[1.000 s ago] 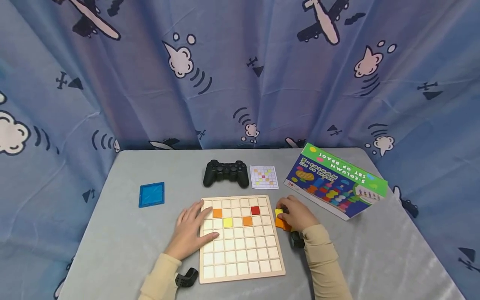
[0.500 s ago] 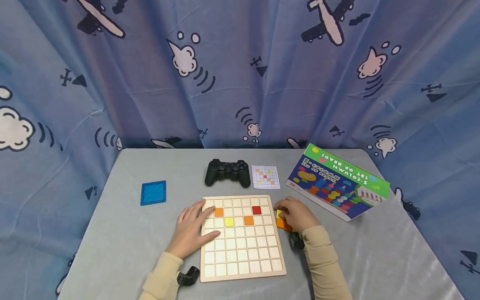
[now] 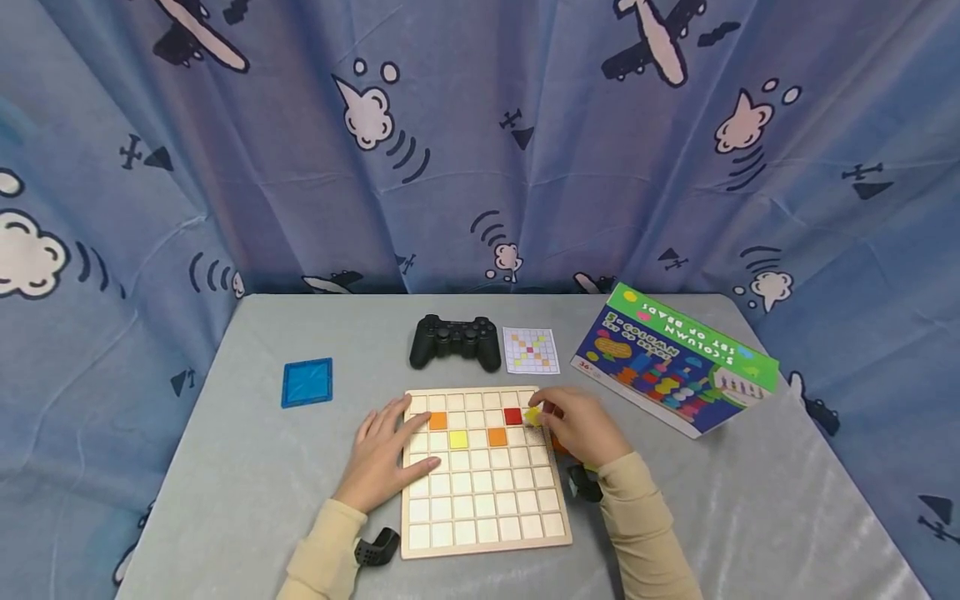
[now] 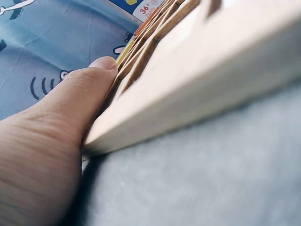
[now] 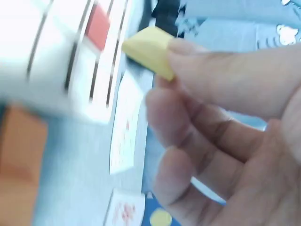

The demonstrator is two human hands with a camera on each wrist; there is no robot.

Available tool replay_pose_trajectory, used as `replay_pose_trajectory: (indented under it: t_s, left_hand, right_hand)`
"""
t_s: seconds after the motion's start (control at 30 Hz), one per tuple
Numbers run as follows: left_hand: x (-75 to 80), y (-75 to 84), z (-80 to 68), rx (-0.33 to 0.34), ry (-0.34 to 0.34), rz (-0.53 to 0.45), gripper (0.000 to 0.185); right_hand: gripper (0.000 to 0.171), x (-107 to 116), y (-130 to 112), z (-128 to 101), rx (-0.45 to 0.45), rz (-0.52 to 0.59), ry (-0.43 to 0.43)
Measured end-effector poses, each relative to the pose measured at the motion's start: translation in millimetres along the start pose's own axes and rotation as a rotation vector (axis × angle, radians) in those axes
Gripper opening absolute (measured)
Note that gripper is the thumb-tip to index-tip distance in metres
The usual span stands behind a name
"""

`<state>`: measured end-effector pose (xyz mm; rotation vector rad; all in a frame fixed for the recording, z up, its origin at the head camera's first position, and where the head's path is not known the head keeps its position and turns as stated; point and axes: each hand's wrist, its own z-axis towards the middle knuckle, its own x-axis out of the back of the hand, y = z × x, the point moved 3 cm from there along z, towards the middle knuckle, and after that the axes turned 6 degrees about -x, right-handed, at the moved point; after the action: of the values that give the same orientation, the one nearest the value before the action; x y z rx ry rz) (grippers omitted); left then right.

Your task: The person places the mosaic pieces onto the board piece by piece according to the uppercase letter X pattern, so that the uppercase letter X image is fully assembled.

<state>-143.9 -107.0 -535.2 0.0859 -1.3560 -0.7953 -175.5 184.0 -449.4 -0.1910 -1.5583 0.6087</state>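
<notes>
Right hand (image 3: 583, 427) pinches a tilted yellow tile (image 3: 533, 416) over the far right part of the wooden board (image 3: 487, 549), just right of the red tile (image 3: 512, 416) | left hand (image 3: 381, 463), fingers spread wide, rests on the board's left edge | orange piece (image 3: 558, 445) (partly hidden, folks!) sits just right of the board

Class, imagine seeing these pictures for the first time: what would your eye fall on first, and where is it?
Probably the bright green-and-blue box toward the right of the grey table, before the airplane-print curtain. Next, perhaps, the yellow tile pinched in the right hand near the upper right corner of the wooden grid board, while the left hand rests at the board's left edge.
</notes>
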Motion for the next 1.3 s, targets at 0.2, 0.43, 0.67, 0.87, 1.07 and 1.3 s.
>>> replay_pose_trajectory:
  t_s: [0.2, 0.43, 0.67, 0.87, 1.07, 1.3]
  left_hand:
    - [-0.9, -0.2, 0.7, -0.005, 0.003, 0.004, 0.072]
    - [-1.4, 0.9, 1.8, 0.009, -0.016, 0.009, 0.072]
    - [1.2, 1.6, 1.1, 0.0, -0.007, 0.003, 0.071]
    - [1.5, -0.2, 0.6, -0.003, 0.011, 0.007, 0.07]
    - [-1.5, -1.8, 1.0, -0.003, 0.016, 0.016, 0.071]
    - [-1.7, -2.0, 0.3, 0.003, 0.006, 0.017, 0.071]
  right_hand:
    - [0.019, -15, -24, -2, 0.145, 0.128, -0.072]
    - [0.013, -37, -36, -4, 0.179, 0.209, -0.153]
    - [0.013, -50, -39, -5, 0.152, 0.226, -0.217]
    - [0.014, -55, -42, -4, 0.148, 0.199, -0.219]
    - [0.019, -56, -42, -7, 0.104, 0.145, -0.249]
    - [0.02, -60, -43, -9, 0.105, 0.123, -0.281]
